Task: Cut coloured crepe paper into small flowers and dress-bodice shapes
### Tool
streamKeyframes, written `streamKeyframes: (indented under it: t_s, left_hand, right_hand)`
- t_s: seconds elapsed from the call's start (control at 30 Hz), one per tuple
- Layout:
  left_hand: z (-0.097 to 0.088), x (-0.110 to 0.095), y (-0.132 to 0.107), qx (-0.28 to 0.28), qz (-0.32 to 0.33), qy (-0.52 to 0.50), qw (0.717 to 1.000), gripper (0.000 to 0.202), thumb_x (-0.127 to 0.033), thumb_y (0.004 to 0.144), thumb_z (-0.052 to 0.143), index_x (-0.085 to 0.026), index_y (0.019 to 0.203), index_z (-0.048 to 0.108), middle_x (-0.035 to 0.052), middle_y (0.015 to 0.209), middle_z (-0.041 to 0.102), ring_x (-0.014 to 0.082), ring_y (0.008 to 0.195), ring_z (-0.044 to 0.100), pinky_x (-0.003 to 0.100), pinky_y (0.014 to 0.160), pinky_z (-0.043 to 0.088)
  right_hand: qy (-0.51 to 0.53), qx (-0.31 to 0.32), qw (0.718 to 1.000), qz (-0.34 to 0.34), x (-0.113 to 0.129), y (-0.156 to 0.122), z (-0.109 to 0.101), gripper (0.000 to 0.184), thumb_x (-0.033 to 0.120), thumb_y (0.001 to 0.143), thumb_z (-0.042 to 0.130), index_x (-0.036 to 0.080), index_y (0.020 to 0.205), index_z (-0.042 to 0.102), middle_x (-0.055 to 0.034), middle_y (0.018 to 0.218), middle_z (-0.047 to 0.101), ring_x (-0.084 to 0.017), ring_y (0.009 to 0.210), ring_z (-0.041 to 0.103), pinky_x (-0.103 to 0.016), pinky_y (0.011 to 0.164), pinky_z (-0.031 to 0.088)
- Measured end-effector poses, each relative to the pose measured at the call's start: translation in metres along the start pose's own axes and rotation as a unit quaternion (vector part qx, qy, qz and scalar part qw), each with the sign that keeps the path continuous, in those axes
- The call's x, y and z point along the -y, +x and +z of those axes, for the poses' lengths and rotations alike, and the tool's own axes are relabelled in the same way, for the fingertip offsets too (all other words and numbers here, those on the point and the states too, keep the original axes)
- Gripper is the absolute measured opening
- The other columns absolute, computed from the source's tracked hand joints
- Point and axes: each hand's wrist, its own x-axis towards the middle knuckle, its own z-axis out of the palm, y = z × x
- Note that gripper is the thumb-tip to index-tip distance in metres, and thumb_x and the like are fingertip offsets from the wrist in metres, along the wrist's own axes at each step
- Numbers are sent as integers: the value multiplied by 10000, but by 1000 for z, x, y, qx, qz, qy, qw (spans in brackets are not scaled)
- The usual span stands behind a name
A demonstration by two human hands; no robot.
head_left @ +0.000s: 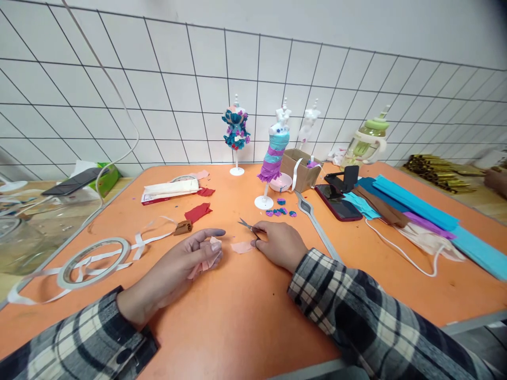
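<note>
My left hand (196, 255) is closed on a piece of pink crepe paper (206, 265), pinched between thumb and fingers, with the index finger stretched out. Over the table, my right hand (279, 244) grips a small pair of scissors (247, 226), whose blades point up and to the left. The handles are mostly hidden by the fingers. A flat pink paper strip (241, 247) lies between the hands, its right end by my right fingertips. Beyond them stands a mini dress form (273, 158) wrapped in blue and purple paper, with several small purple-and-blue pieces (277, 212) near its base.
A tape roll (95, 262) with loose white ribbon lies left, near red paper scraps (198, 212) and a brown paper roll (182, 227). Behind are another decorated dress form (236, 129) and a cardboard box (304, 174). At right are a phone (338, 202), folded paper (415, 199) and a bottle (366, 140).
</note>
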Motion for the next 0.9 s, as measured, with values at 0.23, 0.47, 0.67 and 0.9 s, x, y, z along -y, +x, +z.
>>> streamKeyframes:
  t_s: [0.23, 0.47, 0.67, 0.9]
  left_hand:
    - [7, 0, -5, -18, -35, -69, 997, 322, -262, 737, 851, -158, 985, 673, 21, 815, 624, 113, 703, 518, 214, 630, 428]
    - [12, 7, -6, 41, -28, -40, 998, 288, -363, 788, 807, -158, 868, 621, 10, 790, 613, 103, 652, 463, 216, 607, 376]
    - [17, 7, -6, 73, -22, -48, 996, 297, -380, 809, 784, -165, 811, 579, 10, 783, 614, 122, 685, 488, 240, 638, 364]
    - [12, 9, -4, 104, -25, -22, 994, 244, -381, 867, 714, -148, 898, 649, 7, 734, 566, 130, 673, 482, 251, 651, 397]
  right_hand:
    - [166, -85, 982, -7, 2, 2, 1, 253, 320, 811, 654, 227, 1039, 706, -32, 941, 733, -184, 841, 650, -305, 747, 446]
    - [473, 92, 875, -32, 27, -16, 12, 409, 337, 657, 803, 192, 849, 472, -26, 981, 710, -47, 557, 463, -212, 576, 404]
    - [489, 54, 870, -15, 39, -24, 22, 385, 323, 642, 809, 191, 779, 474, 23, 784, 648, -57, 555, 414, -189, 525, 351]
    - [558, 5, 830, 15, 31, -13, 18, 413, 309, 602, 809, 202, 790, 457, 41, 746, 600, -76, 621, 530, -188, 572, 434]
